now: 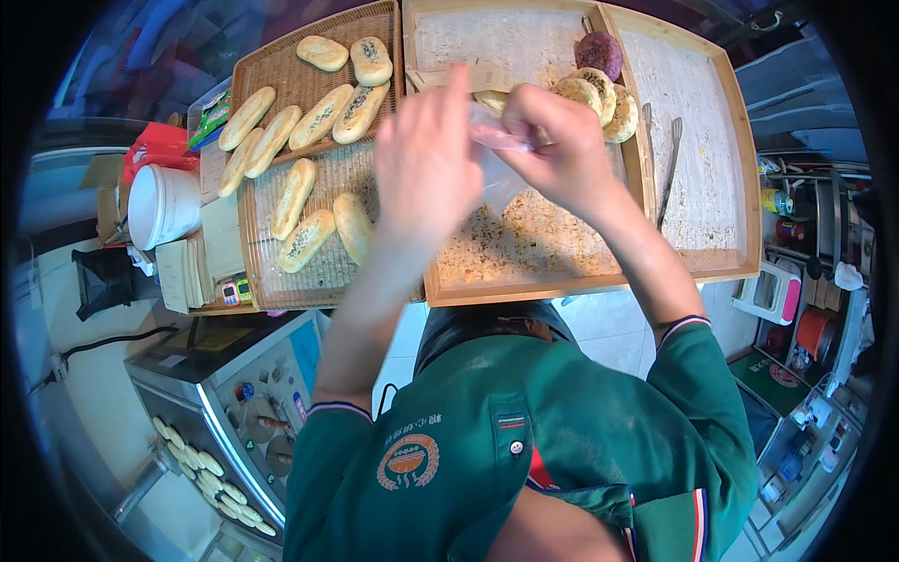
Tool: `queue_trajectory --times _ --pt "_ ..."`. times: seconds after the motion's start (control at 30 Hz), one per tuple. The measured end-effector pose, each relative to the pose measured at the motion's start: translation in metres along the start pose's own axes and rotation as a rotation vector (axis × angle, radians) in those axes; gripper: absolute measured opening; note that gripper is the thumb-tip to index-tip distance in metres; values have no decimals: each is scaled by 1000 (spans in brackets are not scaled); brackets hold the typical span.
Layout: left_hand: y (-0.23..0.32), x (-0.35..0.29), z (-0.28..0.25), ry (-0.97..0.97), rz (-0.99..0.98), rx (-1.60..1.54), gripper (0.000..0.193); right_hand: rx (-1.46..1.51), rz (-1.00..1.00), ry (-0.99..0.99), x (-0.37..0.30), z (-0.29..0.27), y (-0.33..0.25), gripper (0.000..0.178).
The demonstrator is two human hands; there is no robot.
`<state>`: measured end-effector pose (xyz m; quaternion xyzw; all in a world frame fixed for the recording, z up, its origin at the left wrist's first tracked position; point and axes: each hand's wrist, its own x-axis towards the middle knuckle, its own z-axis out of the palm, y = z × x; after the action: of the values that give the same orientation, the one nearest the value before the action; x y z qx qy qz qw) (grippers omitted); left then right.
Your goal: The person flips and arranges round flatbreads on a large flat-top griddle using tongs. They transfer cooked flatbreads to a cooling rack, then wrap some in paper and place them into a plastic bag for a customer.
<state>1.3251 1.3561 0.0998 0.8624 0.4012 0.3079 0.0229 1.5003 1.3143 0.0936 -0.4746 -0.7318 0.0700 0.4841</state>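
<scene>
My right hand (562, 140) is closed in a pinch on a clear plastic bag (503, 183), which hangs thin and crumpled over the middle tray (534, 239). Close beside it, my left hand (426, 169) is raised and smeared by motion. One of its fingers points up, but its grip cannot be made out. Behind the hands lies a brown paper bag (482, 75), with part of a pale bread (491, 99) showing by it. To the right of my right hand, round seeded breads (599, 94) lean together next to a purple round bread (599, 56).
Long oval breads (318, 117) lie on a wicker tray (272, 75) and a ridged tray (323, 183) at the left. Metal tongs (670, 173) rest in the right-hand tray (721, 187). A white bucket (164, 206) and stacked paper bags (183, 272) stand far left, above a glass-fronted oven (225, 375).
</scene>
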Motion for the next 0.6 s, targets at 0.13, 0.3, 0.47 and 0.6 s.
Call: queue_trajectory --times 0.13,0.3,0.47,0.6 --pt "-48 55 -3 21 -525 -824 18 -603 -42 11 27 -32 39 17" --pt "-89 74 -29 66 -273 -1985 16 147 296 360 36 -57 111 22" --pt "-91 48 51 734 -546 -737 30 168 1075 -56 -45 13 132 61" --pt "-89 22 129 235 -781 -888 34 100 1201 -55 -81 63 153 75"
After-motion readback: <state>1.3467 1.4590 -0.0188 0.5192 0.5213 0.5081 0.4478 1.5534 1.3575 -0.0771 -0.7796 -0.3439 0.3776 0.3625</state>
